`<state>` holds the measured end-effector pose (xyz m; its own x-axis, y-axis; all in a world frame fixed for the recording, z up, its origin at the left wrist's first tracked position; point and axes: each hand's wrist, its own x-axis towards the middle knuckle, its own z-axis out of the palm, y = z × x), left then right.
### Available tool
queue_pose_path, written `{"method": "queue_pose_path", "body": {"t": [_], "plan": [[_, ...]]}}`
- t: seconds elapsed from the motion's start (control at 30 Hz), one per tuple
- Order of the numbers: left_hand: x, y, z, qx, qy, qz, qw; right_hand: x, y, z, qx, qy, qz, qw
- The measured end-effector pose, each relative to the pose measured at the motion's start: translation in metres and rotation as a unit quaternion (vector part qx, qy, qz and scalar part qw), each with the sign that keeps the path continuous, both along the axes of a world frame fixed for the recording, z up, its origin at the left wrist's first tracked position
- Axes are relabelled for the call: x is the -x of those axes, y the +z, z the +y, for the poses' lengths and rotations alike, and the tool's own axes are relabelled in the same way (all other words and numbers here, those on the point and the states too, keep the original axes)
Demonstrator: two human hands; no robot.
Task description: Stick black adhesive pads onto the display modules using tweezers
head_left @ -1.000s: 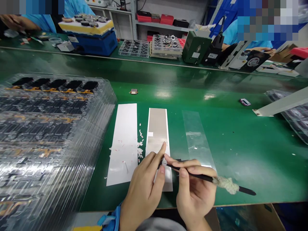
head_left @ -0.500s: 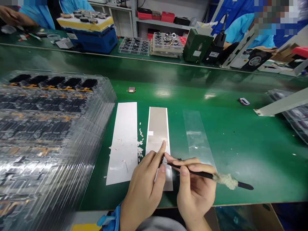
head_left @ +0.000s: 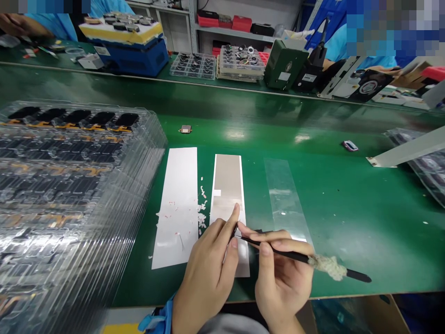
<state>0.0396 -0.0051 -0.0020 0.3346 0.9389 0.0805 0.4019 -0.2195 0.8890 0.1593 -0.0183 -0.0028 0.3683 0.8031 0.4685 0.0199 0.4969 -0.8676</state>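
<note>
My left hand (head_left: 210,264) is closed, pinching a small dark, thin part (head_left: 234,231) between thumb and fingers; most of it is hidden. In my right hand (head_left: 283,280) are black tweezers (head_left: 294,255), their tip against or very close to that part. Pale fibrous material (head_left: 328,266) is wrapped around the rear of the tweezers. Beneath the hands lies a beige-faced strip (head_left: 227,174) with white edges. On its left is a white strip (head_left: 181,185) bearing tiny red-edged scraps, and white scraps (head_left: 201,218) are scattered between the two.
Stacked clear trays (head_left: 73,171) of black screens fill the left side. A clear film strip (head_left: 285,185) lies at right. Small parts rest farther back: one rectangular (head_left: 186,129), one pinkish-rimmed (head_left: 350,146). A white post (head_left: 406,153) stands right. Co-workers in blue sleeves sit across the bench.
The tweezers' rear end has swung slightly down and to the right, while their tip stays at the dark part. Both hands hold nearly the same position.
</note>
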Motion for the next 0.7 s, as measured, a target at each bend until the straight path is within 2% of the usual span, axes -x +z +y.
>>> {"method": "queue_pose_path", "body": {"t": [0.37,0.7], "plan": [[-0.0003,0.0009,0.0,0.011,-0.002,0.012,1.0,-0.002,-0.0016,-0.0009,-0.006,0.004,-0.007,1.0],[-0.0007,0.0011,0.0006,-0.009,0.001,0.034,0.999,-0.0019,0.002,-0.0005,-0.007,-0.002,-0.018,1.0]]}}
